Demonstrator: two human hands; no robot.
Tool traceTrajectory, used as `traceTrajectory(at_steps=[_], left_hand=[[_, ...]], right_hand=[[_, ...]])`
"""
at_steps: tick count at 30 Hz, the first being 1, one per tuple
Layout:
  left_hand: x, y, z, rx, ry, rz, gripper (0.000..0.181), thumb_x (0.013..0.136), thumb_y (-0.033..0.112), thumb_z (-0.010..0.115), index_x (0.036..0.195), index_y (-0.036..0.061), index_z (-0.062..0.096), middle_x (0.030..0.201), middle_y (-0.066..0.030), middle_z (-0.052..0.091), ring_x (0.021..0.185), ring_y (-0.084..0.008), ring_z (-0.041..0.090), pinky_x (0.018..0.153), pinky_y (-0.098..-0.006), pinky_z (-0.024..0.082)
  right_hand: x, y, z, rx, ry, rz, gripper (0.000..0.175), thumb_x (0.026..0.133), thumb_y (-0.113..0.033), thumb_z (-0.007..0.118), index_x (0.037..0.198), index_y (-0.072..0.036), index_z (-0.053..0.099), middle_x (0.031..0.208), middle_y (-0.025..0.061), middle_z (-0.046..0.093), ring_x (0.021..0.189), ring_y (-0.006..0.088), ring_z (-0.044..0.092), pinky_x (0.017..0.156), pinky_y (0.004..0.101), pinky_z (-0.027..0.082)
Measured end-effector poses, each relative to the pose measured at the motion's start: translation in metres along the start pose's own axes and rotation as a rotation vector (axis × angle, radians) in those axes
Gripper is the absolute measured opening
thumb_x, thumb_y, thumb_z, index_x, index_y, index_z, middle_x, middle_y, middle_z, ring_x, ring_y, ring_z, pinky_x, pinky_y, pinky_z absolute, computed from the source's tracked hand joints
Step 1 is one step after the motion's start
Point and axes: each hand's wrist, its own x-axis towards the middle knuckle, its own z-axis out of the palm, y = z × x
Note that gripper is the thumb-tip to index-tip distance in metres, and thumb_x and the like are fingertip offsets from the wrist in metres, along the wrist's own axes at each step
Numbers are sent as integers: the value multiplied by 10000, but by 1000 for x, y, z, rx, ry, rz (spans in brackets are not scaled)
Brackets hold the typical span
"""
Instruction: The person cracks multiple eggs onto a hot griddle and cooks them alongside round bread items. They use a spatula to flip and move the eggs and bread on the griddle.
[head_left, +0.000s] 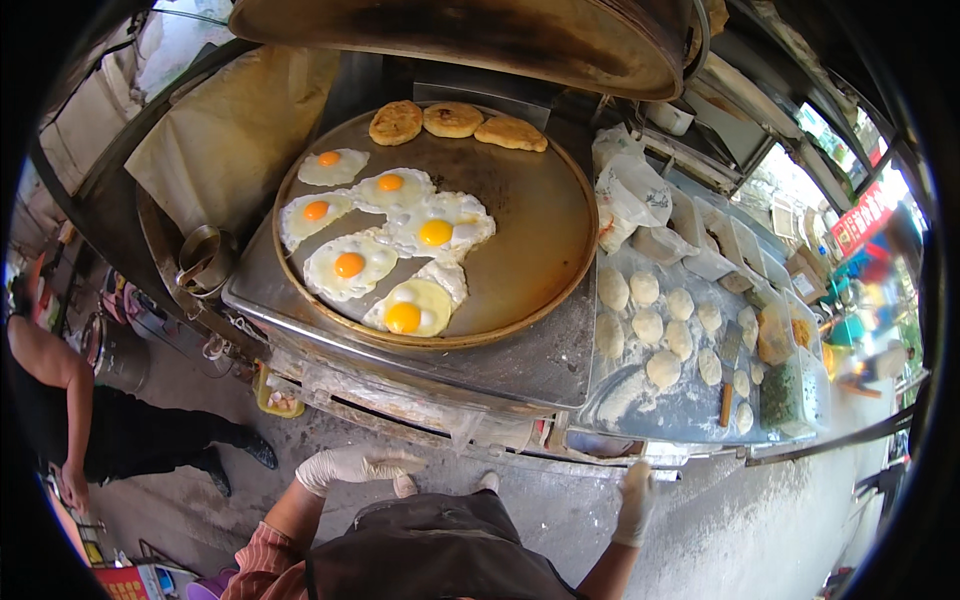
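Observation:
My left hand (360, 463), in a pale glove, hangs before my apron with its fingers stretched out and nothing in them. My right hand (636, 502), gloved too, is seen edge-on near the counter's front edge; its grip is unclear. In front of me, a large round griddle (525, 240) carries several frying eggs on its left half, among them one fried egg (349, 265) with an orange yolk. Along the griddle's back rim lie three browned flatbreads (453, 120). Several dough balls (647, 326) rest on the floured worktop (637, 409) at the right.
A scraper (727, 375) with a wooden handle lies among the dough. Plastic tubs (795, 390) hold chopped greens and other fillings. Above the griddle hangs a raised round lid (465, 45). A metal pot (206, 259) stands left. Another person (75, 405) is at the far left.

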Motion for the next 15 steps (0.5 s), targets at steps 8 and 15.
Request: traceTrajectory(at_steps=[8, 15], left_hand=[[33, 145, -62, -5, -124, 326, 434, 1021, 248, 589, 1400, 42, 537, 1251, -151, 646, 1028, -212, 668, 959, -355, 501], [82, 215, -139, 16, 151, 186, 400, 1026, 247, 580, 1354, 19, 583, 1286, -109, 660, 1204, -201, 601, 1044, -331, 454]], right_hand=[[90, -196, 195, -370, -311, -587, 419, 909, -84, 678, 1315, -32, 586, 1227, 105, 632, 1145, 183, 596, 975, 298, 472], [236, -225, 366, -677, -585, -944, 450, 864, -196, 721, 1283, -73, 614, 1185, 158, 668, 1091, 279, 646, 946, 348, 501]])
